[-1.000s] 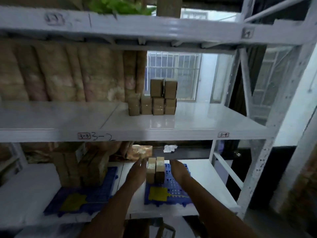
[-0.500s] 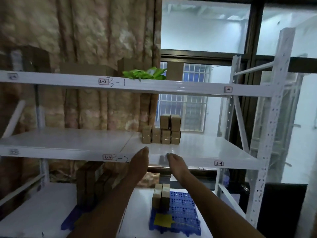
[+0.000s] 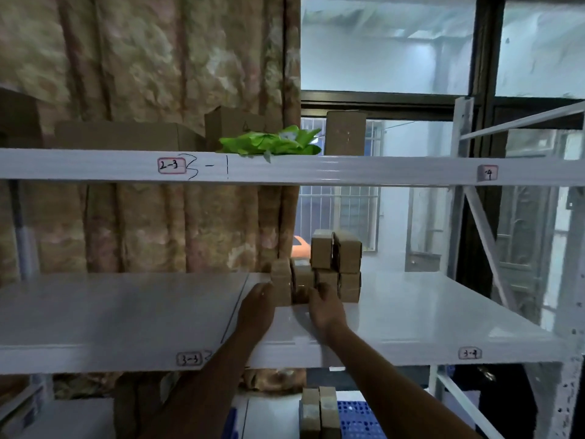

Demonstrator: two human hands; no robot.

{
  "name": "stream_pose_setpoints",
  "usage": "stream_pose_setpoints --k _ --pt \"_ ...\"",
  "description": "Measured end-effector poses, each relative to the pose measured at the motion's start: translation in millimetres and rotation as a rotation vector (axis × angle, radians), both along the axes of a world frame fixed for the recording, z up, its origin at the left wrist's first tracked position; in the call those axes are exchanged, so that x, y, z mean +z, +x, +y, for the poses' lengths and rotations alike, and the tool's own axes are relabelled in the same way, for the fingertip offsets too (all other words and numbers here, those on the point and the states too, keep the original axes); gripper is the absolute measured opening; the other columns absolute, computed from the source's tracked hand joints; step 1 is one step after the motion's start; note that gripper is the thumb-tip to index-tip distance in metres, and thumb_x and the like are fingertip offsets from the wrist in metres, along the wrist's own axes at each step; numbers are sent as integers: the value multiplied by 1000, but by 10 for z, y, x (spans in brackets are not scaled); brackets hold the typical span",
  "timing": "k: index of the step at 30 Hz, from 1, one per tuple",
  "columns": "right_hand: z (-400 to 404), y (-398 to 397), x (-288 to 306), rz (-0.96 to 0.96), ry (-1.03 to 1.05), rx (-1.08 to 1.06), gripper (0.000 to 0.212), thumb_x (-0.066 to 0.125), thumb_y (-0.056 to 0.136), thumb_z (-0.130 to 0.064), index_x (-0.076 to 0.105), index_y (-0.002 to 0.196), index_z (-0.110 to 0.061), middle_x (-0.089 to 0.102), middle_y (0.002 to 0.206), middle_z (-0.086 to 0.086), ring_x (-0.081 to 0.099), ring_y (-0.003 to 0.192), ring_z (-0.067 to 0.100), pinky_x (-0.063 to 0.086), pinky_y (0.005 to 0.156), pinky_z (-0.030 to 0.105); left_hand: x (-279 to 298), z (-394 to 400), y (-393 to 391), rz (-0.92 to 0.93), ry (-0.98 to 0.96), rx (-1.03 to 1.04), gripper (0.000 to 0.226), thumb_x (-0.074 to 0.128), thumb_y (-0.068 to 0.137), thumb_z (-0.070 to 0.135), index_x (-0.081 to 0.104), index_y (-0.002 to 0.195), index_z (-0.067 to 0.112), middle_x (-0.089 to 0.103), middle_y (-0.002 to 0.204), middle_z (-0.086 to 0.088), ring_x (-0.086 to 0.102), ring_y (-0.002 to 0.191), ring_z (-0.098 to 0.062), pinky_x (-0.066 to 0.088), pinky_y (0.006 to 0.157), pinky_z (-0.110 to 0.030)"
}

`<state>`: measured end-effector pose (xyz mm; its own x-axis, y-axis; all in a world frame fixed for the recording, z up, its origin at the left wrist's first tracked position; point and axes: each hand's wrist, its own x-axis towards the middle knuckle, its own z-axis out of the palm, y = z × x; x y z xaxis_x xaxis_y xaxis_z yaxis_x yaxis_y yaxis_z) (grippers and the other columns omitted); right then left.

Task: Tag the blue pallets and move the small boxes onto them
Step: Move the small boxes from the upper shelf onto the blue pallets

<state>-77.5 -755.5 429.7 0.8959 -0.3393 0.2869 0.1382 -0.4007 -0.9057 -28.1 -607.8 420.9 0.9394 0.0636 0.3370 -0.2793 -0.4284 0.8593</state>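
Several small brown boxes (image 3: 335, 261) are stacked on the white middle shelf (image 3: 427, 312). My left hand (image 3: 258, 307) presses against the left side of the leftmost box (image 3: 281, 282). My right hand (image 3: 326, 308) presses the right side of the box next to it (image 3: 300, 285), so the pair is squeezed between both palms. Below, at the bottom edge, two small boxes (image 3: 319, 410) stand upright on a blue pallet (image 3: 357, 419). A sliver of a second blue pallet (image 3: 232, 423) shows to the left, mostly hidden by my left forearm.
The upper shelf (image 3: 348, 171) carries a green bundle (image 3: 272, 142) and larger cardboard boxes (image 3: 126, 136). White rack uprights and a diagonal brace (image 3: 487, 242) stand at the right. A patterned curtain (image 3: 142, 74) hangs behind the rack, beside a window.
Both hands have risen from the two boxes on the lower blue pallet to the middle shelf and closed on the two leftmost boxes there. The view has tilted upward.
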Motion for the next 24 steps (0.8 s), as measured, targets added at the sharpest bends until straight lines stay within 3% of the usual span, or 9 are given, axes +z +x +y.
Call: stream_pose_setpoints --k 2,6,10,15,20,22,24 --pt "40 197 -26 -24 30 -84 29 48 103 -36 67 114 -18 73 113 7 68 104 28 54 97 49 32 -71 239 11 -33 -15 38 35 101 42 65 101 19 68 112 -15 61 101 -33 44 85 -40" --pt "136 414 -72 -93 12 -222 22 48 98 -41 63 103 -26 71 102 -1 69 96 24 57 88 43 -64 -177 560 85 -62 17 62 26 91 69 58 129 32 65 129 -6 59 104 -28 42 88 -37" --pt "196 537 -92 -88 -17 -169 30 51 93 -50 64 102 -24 71 100 -3 68 92 18 58 88 43 -104 -246 693 110 -39 69 69 22 81 74 57 125 34 66 124 -7 50 86 -24 36 82 -36" --pt "201 587 -113 -126 43 -144 34 50 94 -55 68 98 -27 74 93 -6 71 91 15 59 85 43 -108 -223 697 73 -70 187 66 24 87 69 61 124 29 68 120 -8 62 104 -32 35 79 -34" --pt "177 462 -91 -91 130 -94 33 50 98 -59 69 106 -32 74 109 -2 68 104 21 55 97 49 -70 -165 507 23 -97 164 54 37 92 62 67 115 24 70 111 -6 52 83 -20 35 76 -31" --pt "146 364 -83 -71 146 -85 37 53 99 -55 68 115 -26 73 112 1 68 106 24 54 99 51 -68 -109 390 16 -91 148 49 42 93 59 68 114 22 70 110 -7 52 85 -21 37 76 -32" --pt "120 225 -62 -53 148 -62 34 56 98 -52 68 110 -23 72 105 2 67 102 23 55 98 49 -49 -59 215 0 -79 157 46 43 93 57 68 111 23 70 109 -7 57 88 -26 39 77 -33"
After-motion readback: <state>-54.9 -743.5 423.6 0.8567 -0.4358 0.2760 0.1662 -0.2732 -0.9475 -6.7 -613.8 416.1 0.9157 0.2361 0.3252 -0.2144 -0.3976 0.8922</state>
